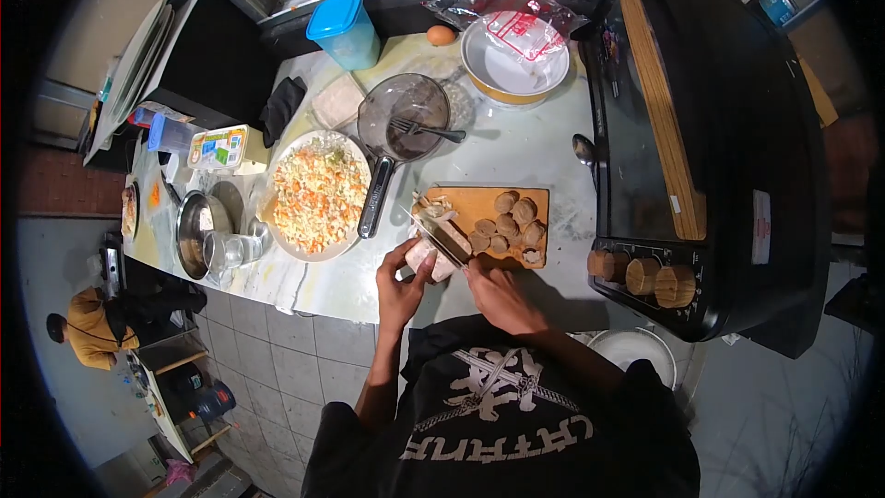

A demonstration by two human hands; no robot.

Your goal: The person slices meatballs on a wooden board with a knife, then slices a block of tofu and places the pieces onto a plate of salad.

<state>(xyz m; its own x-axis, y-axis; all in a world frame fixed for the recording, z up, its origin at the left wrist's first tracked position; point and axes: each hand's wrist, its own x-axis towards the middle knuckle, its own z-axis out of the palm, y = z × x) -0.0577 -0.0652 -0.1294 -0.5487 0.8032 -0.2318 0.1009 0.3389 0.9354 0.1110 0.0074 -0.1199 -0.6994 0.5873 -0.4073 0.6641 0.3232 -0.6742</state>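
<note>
My right hand (498,297) is closed on the handle of a kitchen knife (446,240), whose wide blade points up and to the left. Under and beside the blade is a pale pinkish block (427,263), perhaps a packet, which the fingers of my left hand (400,293) grip from the left. Both hands are at the front left of a wooden cutting board (479,195). Several brown meatballs (523,211), or similar round pieces, sit on the board's right half. Pale scraps (437,206) lie at its upper left corner, just above the knife.
Left of the board are a plate of diced vegetables (318,192) and a frying pan (406,101) holding a fork (426,130). A bowl (516,69) and an egg (441,35) stand behind. A black oven (710,157) bounds the right. Another person (92,327) is far left.
</note>
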